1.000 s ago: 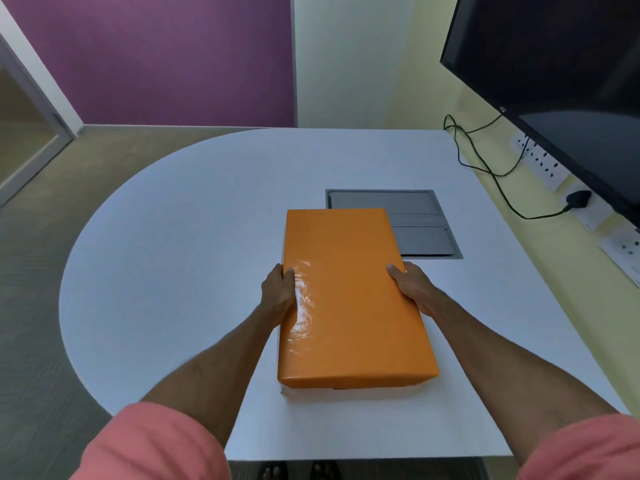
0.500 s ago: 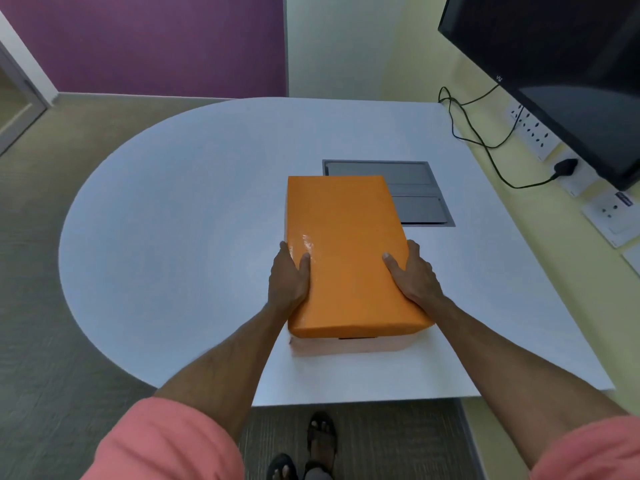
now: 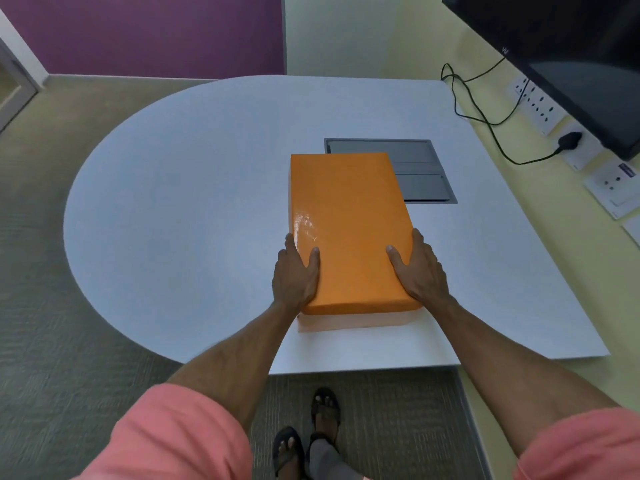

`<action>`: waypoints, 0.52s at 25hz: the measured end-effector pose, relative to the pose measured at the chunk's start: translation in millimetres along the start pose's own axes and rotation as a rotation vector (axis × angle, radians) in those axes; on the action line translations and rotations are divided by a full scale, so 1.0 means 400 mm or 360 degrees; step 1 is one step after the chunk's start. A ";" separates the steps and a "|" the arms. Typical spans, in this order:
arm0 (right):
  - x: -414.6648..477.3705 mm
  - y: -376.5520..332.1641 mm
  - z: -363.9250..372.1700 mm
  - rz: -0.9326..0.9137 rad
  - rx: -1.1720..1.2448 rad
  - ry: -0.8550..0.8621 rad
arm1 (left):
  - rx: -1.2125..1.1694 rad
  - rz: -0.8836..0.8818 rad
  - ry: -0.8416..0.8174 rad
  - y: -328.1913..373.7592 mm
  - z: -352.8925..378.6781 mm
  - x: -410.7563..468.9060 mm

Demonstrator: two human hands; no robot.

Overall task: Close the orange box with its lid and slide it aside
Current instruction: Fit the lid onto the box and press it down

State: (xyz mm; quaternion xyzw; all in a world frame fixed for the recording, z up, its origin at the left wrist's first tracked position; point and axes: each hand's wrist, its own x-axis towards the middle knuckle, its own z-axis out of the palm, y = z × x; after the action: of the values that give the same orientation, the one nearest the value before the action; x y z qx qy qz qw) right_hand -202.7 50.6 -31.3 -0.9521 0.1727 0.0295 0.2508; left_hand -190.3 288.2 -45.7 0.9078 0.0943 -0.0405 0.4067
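Observation:
The glossy orange lid lies flat on top of the box, whose pale orange front wall shows below the lid's near edge. The box stands lengthwise on the white table, near the front edge. My left hand grips the lid's near left side, thumb on top. My right hand grips the near right side the same way. The inside of the box is hidden.
A grey recessed panel sits in the table just behind and right of the box. A black cable runs along the right wall to a plug under a dark screen. My sandalled feet show below the table's front edge.
The lid has come down lower on the box and its near end has levelled. Both hands have slid toward the near corners. The view has tilted down.

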 end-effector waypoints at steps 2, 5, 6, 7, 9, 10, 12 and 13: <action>-0.001 0.001 0.006 -0.0014 0.0008 0.0030 | 0.0003 0.0008 0.0016 0.003 0.001 -0.003; -0.003 0.001 0.015 -0.0011 0.0000 0.0053 | -0.0015 0.0027 0.0042 0.003 -0.001 -0.004; -0.003 0.001 0.018 -0.0008 -0.0008 0.0054 | -0.0021 0.0023 0.0042 0.005 -0.002 -0.004; -0.002 0.001 0.019 -0.0008 -0.0019 0.0053 | -0.0016 0.0019 0.0037 0.006 -0.002 -0.003; 0.000 -0.002 0.016 -0.0012 -0.0055 0.0049 | 0.0035 0.0025 0.0011 0.007 -0.002 -0.003; 0.003 -0.004 0.011 -0.0013 -0.0081 0.0046 | 0.0080 0.0035 -0.0002 0.007 -0.005 0.001; 0.018 -0.014 0.001 -0.0037 -0.0165 0.0061 | 0.0180 0.0079 -0.0015 0.009 -0.020 0.028; 0.029 -0.023 -0.004 -0.0061 -0.0207 0.0078 | 0.0218 0.0110 -0.0028 0.010 -0.031 0.052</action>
State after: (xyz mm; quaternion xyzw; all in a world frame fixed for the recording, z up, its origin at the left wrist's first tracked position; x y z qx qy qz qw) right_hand -188.7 53.7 -27.1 -0.9699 0.1582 0.0127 0.1847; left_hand -169.1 297.6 -37.5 0.9358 0.0563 -0.0406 0.3457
